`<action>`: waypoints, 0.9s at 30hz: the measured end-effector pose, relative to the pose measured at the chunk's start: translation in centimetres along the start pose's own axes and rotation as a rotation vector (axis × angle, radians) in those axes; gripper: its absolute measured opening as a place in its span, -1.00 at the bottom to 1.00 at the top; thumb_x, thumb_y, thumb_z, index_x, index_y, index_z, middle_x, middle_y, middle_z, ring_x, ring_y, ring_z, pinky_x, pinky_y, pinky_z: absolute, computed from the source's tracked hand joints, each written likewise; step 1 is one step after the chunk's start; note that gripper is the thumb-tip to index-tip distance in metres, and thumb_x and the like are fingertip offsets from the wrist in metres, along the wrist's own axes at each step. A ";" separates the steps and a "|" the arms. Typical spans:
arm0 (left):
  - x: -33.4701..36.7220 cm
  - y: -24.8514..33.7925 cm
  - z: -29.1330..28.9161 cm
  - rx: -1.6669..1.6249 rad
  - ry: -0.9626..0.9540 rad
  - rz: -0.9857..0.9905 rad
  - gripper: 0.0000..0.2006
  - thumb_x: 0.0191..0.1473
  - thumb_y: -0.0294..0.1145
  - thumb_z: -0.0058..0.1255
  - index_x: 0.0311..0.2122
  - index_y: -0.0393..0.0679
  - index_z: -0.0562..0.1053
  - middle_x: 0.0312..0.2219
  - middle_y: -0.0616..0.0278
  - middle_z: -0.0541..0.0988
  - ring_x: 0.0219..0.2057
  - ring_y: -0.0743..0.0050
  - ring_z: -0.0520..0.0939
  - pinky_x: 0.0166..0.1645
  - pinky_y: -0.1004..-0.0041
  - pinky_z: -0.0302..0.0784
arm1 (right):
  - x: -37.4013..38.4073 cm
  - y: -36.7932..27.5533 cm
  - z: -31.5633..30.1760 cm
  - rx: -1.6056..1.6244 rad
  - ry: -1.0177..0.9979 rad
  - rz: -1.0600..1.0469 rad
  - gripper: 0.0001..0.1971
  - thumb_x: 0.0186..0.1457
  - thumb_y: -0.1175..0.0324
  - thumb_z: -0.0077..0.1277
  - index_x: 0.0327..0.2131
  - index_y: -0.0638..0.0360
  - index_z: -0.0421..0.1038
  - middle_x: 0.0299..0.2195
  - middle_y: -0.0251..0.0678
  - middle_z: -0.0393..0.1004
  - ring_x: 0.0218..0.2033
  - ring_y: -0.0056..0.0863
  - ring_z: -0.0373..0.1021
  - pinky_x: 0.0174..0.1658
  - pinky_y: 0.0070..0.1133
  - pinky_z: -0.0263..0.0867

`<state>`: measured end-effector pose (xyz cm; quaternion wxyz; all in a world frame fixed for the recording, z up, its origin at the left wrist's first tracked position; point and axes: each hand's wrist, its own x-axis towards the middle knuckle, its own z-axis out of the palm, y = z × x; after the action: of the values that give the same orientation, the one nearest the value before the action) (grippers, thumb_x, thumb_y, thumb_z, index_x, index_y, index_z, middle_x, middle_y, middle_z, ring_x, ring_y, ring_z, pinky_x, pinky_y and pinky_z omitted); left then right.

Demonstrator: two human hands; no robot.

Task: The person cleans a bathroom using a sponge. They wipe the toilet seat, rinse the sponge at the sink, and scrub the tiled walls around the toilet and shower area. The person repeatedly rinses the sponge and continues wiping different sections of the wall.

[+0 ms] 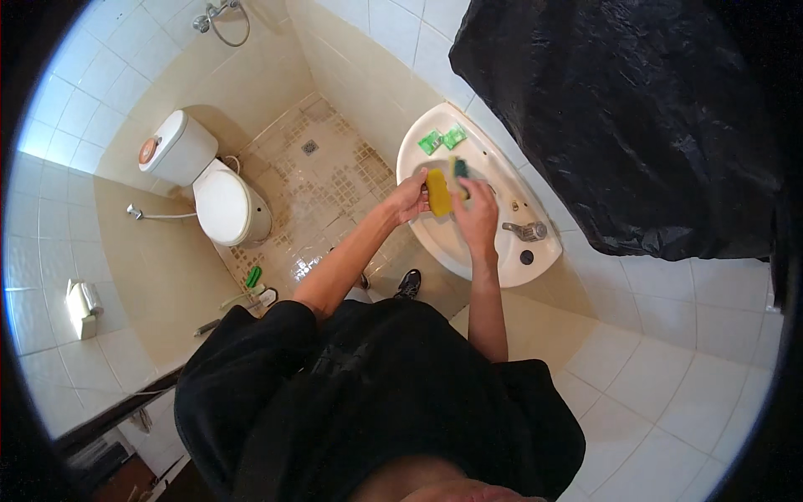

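My left hand [409,197] reaches over the near left part of the white sink [452,255] with its fingers closed on the edge of a yellow block [437,192]. Whether that block is soap or a sponge, I cannot tell. Just to its right, my right hand [478,211] grips a scouring sponge [459,171], yellow with a dark green side. Block and sponge are held close together above the basin. Two small green packets, one on the left [430,140] and one on the right [454,135], lie on the sink's far end.
On the sink's right side stand a metal faucet [525,232] and a round black stopper [526,258]. Black plastic sheeting [619,125] hangs on the wall above. To the left is a white toilet [224,205], with a green brush [253,277] near the wall.
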<state>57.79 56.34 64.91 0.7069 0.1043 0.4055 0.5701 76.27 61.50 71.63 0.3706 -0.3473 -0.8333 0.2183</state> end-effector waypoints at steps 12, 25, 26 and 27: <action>-2.2 6.6 -4.0 -0.106 -0.137 0.069 -0.46 0.59 0.07 -0.46 0.28 -0.13 0.38 0.07 0.15 0.61 0.04 0.32 0.68 0.17 0.18 0.65 | 2.8 -7.1 4.5 0.031 0.019 0.004 -0.65 0.07 0.38 0.42 -0.06 0.17 0.62 -0.10 -0.19 0.61 -0.01 -0.19 0.52 0.09 -0.34 0.43; -8.9 13.4 -19.2 -0.182 0.142 0.124 -0.38 0.58 0.10 -0.55 0.36 -0.18 0.30 0.19 0.09 0.56 0.20 0.11 0.62 0.29 0.03 0.59 | 8.0 -8.0 22.9 0.524 -0.128 0.462 -0.75 0.30 0.29 0.22 -0.09 0.29 0.67 -0.27 -0.18 0.72 -0.24 -0.48 0.61 -0.12 -0.55 0.49; -9.0 13.7 -20.5 -0.222 0.138 0.136 -0.37 0.58 0.11 -0.57 0.38 -0.18 0.29 0.21 0.09 0.55 0.21 0.09 0.61 0.31 0.02 0.58 | 8.9 -7.6 23.7 0.599 -0.089 0.522 -0.74 0.33 0.28 0.21 -0.08 0.29 0.66 -0.28 -0.19 0.72 -0.25 -0.53 0.61 -0.14 -0.56 0.49; -9.3 14.0 -21.9 -0.237 0.165 0.149 -0.37 0.57 0.11 -0.56 0.37 -0.18 0.29 0.20 0.10 0.55 0.20 0.07 0.63 0.31 -0.02 0.58 | 10.4 -8.7 23.7 0.584 -0.040 0.463 -0.74 0.35 0.29 0.20 -0.08 0.32 0.65 -0.29 -0.28 0.70 -0.29 -0.61 0.56 -0.19 -0.61 0.47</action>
<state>32.34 45.76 63.41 0.6345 0.0027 0.3830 0.6714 49.37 60.91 67.02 0.3786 -0.4019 -0.6421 0.5318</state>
